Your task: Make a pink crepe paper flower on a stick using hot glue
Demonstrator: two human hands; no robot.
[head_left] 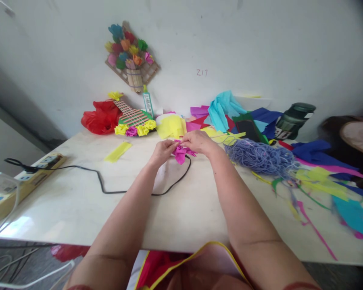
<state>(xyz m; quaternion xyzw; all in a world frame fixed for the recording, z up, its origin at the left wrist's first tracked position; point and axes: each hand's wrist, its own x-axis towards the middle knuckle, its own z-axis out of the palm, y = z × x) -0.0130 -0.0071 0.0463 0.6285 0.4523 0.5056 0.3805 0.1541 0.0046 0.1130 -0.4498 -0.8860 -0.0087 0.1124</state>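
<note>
Both of my hands meet over the middle of the table around a piece of magenta crepe paper (180,155), bunched up with loose petal-like edges hanging down. My left hand (164,151) pinches its left side. From the right, my right hand (196,141) has its fingers closed on the top of the same paper. A black cable (186,171) runs up to just beneath the paper; where it ends is hidden. Behind my hands lies a stack of yellow crepe paper (172,126).
A yellow power strip (45,167) lies at the left, with a yellow paper strip (117,151) nearer. A decorated stick craft (133,117) and glue bottle (147,100) stand at the back. Blue-purple yarn (260,156), a dark bottle (293,121) and scattered paper scraps (317,181) occupy the right.
</note>
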